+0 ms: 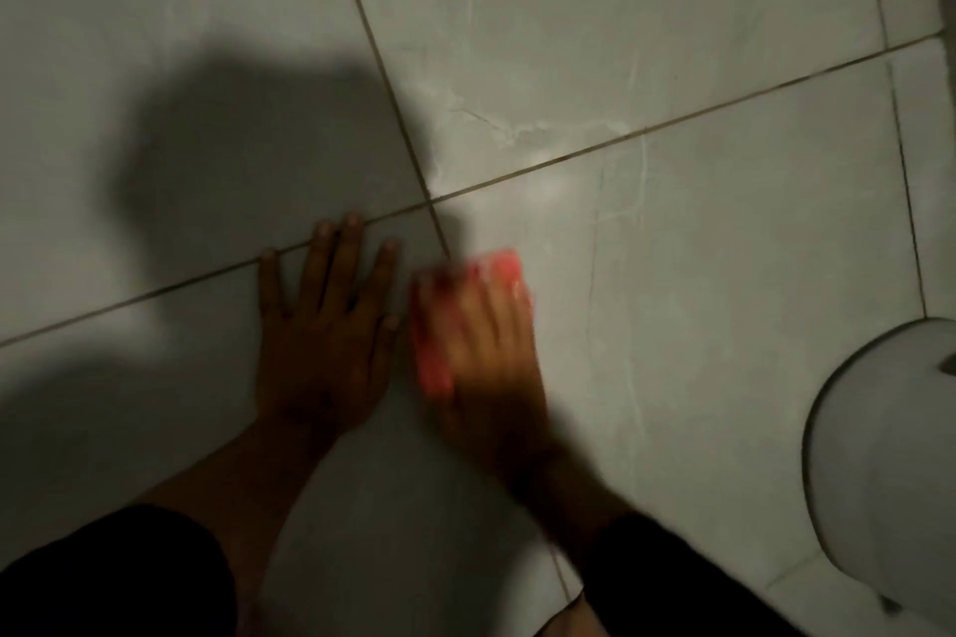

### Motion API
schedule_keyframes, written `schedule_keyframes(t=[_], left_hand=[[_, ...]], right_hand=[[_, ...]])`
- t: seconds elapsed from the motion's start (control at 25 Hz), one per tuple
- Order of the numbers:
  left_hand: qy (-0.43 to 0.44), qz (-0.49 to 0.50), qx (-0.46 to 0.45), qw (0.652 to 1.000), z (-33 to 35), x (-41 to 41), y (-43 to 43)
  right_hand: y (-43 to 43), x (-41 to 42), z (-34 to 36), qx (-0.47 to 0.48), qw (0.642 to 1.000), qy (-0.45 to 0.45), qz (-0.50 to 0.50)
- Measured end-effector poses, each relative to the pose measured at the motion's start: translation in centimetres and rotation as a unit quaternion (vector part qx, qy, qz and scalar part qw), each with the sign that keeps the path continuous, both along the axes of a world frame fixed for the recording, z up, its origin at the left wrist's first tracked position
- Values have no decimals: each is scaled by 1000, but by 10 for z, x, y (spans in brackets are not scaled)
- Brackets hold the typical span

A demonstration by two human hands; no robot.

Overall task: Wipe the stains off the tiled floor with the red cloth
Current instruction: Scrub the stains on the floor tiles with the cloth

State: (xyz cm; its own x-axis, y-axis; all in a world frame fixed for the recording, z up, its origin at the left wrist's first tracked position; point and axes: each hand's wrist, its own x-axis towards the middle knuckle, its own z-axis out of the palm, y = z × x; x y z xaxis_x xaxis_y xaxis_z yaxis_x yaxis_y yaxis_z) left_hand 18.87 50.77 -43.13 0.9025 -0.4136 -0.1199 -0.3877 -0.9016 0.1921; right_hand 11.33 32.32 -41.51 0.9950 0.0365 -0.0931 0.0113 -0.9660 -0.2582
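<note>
Down on the tiled floor point(698, 274), seen from the head camera, the left hand point(331, 331) lies flat with its fingers spread, palm down across a grout line point(672, 122), holding nothing. Just beside it, the right hand point(491, 352) presses the red cloth point(504, 266) against the tile near where the grout lines cross; the hand is blurred, fingers laid over the cloth. A white rounded fixture point(879, 455) sits at the right edge. No writing or label can be read anywhere.
</note>
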Motion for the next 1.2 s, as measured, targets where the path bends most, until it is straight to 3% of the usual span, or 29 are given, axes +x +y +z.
schedule_keyframes(t=[0.08,0.16,0.24,0.32,0.36,0.48,0.6,0.68,0.76,0.88,0.92,0.96,1.04,1.12,1.2], left_hand=[[0,-6,7,1000,-1,0,1],[-2,-5,1,1000,-1,-1,-1],[1,0,1,1000,-1,-2,-1],[0,-4,5,1000,-1,-2,-2],[-2,-6,7,1000,-1,-1,-1],[2,1,-3,1000,2,0,-1],[5,-1,4,1000,3,0,-2],[2,-5,3,1000,3,0,0],[0,-3,5,1000,3,-1,0],[-2,0,7,1000,3,-2,-3],[1,2,8,1000,2,-2,-2],[4,2,7,1000,1,-1,-1],[5,2,4,1000,2,0,-1],[0,0,0,1000,2,1,-2],[-2,-2,4,1000,1,-1,-1]], right_hand=[[-7,-100,23,-37,994,73,76],[-48,-125,34,-76,983,160,56],[-88,-70,25,-140,980,120,-77],[-100,39,13,-101,970,48,-218],[-85,88,8,-69,970,31,-233],[-2,88,-9,-21,993,-33,-108],[26,-74,4,2,999,31,30],[-10,-150,27,-39,994,89,54],[-76,-149,32,-105,986,123,-43],[-159,-57,24,-85,945,97,-301],[-153,-22,22,-80,941,85,-317],[-128,-5,16,-102,945,71,-302],[-44,-29,2,-121,977,35,-171],[19,-93,10,-21,998,49,-20],[-13,-101,18,6,992,73,107]])
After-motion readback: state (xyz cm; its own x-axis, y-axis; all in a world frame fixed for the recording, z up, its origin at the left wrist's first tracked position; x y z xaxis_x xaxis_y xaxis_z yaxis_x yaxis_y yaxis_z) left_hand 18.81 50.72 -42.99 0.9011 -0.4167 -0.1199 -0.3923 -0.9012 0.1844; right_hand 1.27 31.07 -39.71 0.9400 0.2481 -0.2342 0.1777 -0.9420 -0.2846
